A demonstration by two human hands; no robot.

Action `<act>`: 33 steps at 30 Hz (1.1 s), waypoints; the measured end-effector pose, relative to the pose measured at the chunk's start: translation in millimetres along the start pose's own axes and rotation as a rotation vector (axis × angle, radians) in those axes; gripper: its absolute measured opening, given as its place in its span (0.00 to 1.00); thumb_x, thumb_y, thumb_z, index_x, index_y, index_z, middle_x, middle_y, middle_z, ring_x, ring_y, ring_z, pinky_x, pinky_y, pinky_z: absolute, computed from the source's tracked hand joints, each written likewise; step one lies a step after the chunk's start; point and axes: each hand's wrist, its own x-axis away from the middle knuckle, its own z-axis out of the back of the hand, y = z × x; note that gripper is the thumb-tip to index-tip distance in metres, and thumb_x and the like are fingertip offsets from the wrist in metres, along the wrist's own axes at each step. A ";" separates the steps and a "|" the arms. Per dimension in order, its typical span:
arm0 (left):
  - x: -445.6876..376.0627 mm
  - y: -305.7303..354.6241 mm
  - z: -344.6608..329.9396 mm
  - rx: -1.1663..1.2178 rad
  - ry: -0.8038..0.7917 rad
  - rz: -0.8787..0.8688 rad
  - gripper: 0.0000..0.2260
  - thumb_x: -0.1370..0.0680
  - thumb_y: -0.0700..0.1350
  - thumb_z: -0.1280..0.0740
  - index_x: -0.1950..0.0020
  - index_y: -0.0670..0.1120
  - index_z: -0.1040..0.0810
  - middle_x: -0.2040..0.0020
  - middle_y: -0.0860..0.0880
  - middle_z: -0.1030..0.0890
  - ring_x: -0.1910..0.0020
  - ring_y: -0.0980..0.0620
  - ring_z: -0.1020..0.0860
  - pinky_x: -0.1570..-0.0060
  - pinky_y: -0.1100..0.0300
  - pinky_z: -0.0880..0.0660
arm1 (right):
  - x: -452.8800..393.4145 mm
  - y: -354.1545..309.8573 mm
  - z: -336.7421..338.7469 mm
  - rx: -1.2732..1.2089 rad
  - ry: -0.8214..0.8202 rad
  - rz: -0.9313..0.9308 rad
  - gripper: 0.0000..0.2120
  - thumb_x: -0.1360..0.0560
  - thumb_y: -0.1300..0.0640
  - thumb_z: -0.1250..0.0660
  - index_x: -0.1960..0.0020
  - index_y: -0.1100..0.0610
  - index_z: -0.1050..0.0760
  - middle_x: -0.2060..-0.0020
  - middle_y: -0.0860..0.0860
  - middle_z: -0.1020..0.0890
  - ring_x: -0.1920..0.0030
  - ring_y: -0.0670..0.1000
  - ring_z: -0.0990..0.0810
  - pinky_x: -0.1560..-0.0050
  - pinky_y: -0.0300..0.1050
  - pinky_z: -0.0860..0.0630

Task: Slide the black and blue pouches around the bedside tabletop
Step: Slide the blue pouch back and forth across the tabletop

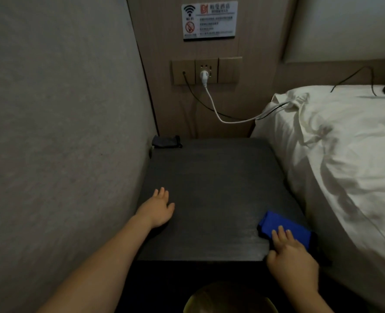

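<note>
A black pouch (166, 141) lies in the far left corner of the dark bedside tabletop (212, 190), against the wall. Close to the front right corner lies a blue pouch (277, 222). My right hand (292, 256) rests flat with its fingertips pressed on the near end of the blue pouch, fingers spread, not gripping it. My left hand (158, 210) lies flat and open on the tabletop's left side, well short of the black pouch and holding nothing.
A textured wall (63, 132) borders the table on the left. A bed with white bedding (345, 154) presses against the right edge. Above the back edge, a white cable (214, 107) and a black one hang from wall sockets. A round bin (230, 299) sits below the front edge.
</note>
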 end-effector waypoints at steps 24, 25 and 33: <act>-28.2 -17.7 26.1 0.116 -0.116 0.076 0.24 0.16 0.49 0.56 0.22 0.41 0.47 0.22 0.41 0.43 0.23 0.45 0.43 0.26 0.57 0.45 | 40.8 -264.3 -71.1 -0.185 -0.162 0.631 0.21 0.39 0.45 0.40 0.55 0.52 0.16 0.56 0.49 0.15 0.54 0.50 0.16 0.55 0.40 0.21; -27.8 -17.4 25.7 0.107 -0.117 0.073 0.24 0.16 0.49 0.56 0.22 0.40 0.48 0.22 0.41 0.43 0.23 0.45 0.43 0.26 0.57 0.45 | 41.7 -261.7 -72.1 -0.209 -0.156 0.645 0.20 0.41 0.44 0.36 0.55 0.52 0.16 0.56 0.48 0.15 0.55 0.49 0.17 0.56 0.39 0.21; -15.0 -10.3 22.1 0.049 -0.119 0.020 0.22 0.16 0.43 0.59 0.22 0.38 0.53 0.21 0.41 0.53 0.21 0.44 0.50 0.24 0.54 0.51 | 49.9 -236.9 -70.0 -0.216 -0.156 0.741 0.22 0.44 0.48 0.40 0.55 0.48 0.16 0.54 0.42 0.15 0.53 0.42 0.17 0.55 0.33 0.22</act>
